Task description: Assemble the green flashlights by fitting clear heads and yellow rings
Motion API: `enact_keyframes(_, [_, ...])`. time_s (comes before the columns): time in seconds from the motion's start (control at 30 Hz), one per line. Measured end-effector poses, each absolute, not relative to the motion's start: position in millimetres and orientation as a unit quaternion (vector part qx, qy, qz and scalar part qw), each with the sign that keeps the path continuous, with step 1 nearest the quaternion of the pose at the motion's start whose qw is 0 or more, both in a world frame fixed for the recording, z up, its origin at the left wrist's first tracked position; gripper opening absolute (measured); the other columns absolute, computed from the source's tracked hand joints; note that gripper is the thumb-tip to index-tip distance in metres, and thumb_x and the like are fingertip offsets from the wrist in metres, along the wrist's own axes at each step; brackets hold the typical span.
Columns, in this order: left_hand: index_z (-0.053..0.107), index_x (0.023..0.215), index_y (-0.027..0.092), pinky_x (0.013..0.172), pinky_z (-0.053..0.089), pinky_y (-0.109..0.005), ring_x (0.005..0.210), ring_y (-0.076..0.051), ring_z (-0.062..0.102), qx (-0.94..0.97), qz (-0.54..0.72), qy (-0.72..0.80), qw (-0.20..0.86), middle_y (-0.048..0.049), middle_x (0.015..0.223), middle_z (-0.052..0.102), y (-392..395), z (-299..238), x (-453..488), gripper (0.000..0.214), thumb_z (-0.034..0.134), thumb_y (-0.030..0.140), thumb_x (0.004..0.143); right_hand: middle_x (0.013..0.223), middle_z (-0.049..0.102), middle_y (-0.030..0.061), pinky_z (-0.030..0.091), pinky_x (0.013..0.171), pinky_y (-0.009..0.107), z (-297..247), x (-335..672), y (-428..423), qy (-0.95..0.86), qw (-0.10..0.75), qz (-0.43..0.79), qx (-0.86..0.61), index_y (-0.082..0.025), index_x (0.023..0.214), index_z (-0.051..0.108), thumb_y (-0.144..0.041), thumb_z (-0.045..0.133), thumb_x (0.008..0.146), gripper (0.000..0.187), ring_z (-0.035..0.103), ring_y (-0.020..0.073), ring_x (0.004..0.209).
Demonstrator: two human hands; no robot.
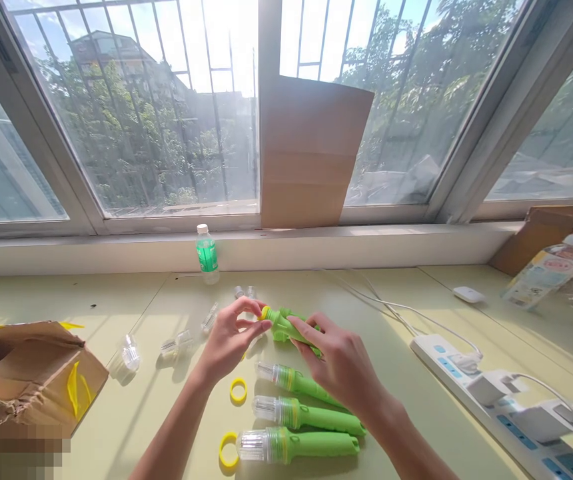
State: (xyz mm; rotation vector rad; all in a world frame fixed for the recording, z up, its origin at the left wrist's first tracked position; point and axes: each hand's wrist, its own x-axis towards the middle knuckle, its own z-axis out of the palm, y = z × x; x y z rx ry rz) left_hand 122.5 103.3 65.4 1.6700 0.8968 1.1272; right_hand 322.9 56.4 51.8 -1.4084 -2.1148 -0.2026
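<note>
My left hand (231, 337) pinches a yellow ring (265, 313) between thumb and fingertips, at the threaded end of a green plastic handle (282, 325). My right hand (341, 353) is closed round that handle from the right, hiding its rear part. More green plastic shows just behind it, partly covered by my fingers. Nearer to me, three green handles with clear ribbed caps lie side by side: an upper one (311, 385), a middle one (316, 417) and a lower one (316, 445). Two loose yellow rings, one small-looking (238, 381) and one beside the lowest cap (227, 462), lie at their left.
Loose clear caps (130, 353) lie left of my hands. An open cardboard box (41, 373) stands at far left, a green-labelled bottle (207, 255) near the sill. On the right are a power strip (459, 393) with plugs and cables, a white adapter (468, 295) and a large bottle (546, 273).
</note>
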Motion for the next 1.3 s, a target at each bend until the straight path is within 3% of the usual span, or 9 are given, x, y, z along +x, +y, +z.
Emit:
enact_keyframes(0.17, [0.055,0.088,0.02,0.082,0.055,-0.032,0.097,-0.017,0.063,0.702,0.479,0.355,0.389,-0.004,0.102,0.064,101.4,65.0,122.3,0.018,0.064,0.034,0.083,0.084,0.063,0.005,0.041,0.056,0.024,51.4,321.5,56.6,-0.777,0.334,-0.013,-0.533,-0.019,0.12,0.064,-0.025,0.05,0.091,0.033,0.055,0.0119,0.056])
enact_keyframes(0.27, [0.054,0.092,0.021,0.083,0.056,-0.032,0.098,-0.018,0.062,0.722,0.474,0.337,0.375,-0.003,0.103,0.063,102.9,63.6,119.5,0.028,0.074,0.031,0.074,0.082,0.062,0.0048,0.044,0.058,0.025,53.3,318.8,55.3,-0.766,0.36,0.043,-0.53,-0.019,0.12,0.064,-0.025,0.051,0.09,0.033,0.057,0.0136,0.059])
enact_keyframes(0.47, [0.051,0.084,0.021,0.082,0.056,-0.032,0.097,-0.016,0.061,0.72,0.488,0.351,0.347,-0.0001,0.104,0.063,102.9,61.5,121.3,0.025,0.074,0.025,0.074,0.078,0.06,0.0032,0.046,0.06,0.024,58.5,314.5,52.0,-0.75,0.398,0.123,-0.514,-0.023,0.116,0.066,-0.023,0.054,0.089,0.029,0.058,0.0157,0.067])
enact_keyframes(0.6, [0.052,0.084,0.021,0.082,0.057,-0.033,0.096,-0.015,0.062,0.719,0.498,0.35,0.335,-0.0001,0.107,0.064,101.0,61.4,124.1,0.022,0.072,0.024,0.076,0.078,0.06,0.0024,0.044,0.053,0.022,65.5,313.8,49.3,-0.733,0.409,0.194,-0.507,-0.025,0.113,0.067,-0.024,0.054,0.089,0.027,0.057,0.0158,0.069])
enact_keyframes(0.93, [0.053,0.087,0.022,0.077,0.06,-0.035,0.091,-0.016,0.064,0.739,0.513,0.343,0.272,-0.0007,0.104,0.066,100.2,62.3,121.7,0.026,0.075,0.025,0.074,0.075,0.058,0.0006,0.039,0.059,0.025,75.5,311.8,48.2,-0.695,0.428,0.302,-0.492,-0.023,0.108,0.071,-0.032,0.057,0.089,0.026,0.051,0.0157,0.069])
enact_keyframes(1.13, [0.052,0.086,0.021,0.076,0.06,-0.035,0.089,-0.015,0.065,0.728,0.529,0.345,0.265,-0.0014,0.103,0.067,99.8,61.2,123.5,0.029,0.076,0.027,0.072,0.056,0.037,-0.0049,0.024,0.046,0.024,83.4,311.4,45.0,-0.649,0.419,0.401,-0.493,-0.018,0.106,0.071,-0.039,0.059,0.087,0.031,0.029,0.0086,0.05])
enact_keyframes(1.3, [0.051,0.087,0.021,0.075,0.06,-0.033,0.095,-0.016,0.065,0.737,0.522,0.335,0.268,-0.0012,0.103,0.067,100.4,61.8,121.8,0.033,0.078,0.022,0.069,0.059,0.041,-0.0044,0.023,0.041,0.023,81.0,308.5,44.2,-0.618,0.413,0.462,-0.485,-0.016,0.106,0.068,-0.044,0.057,0.088,0.035,0.03,0.0059,0.042])
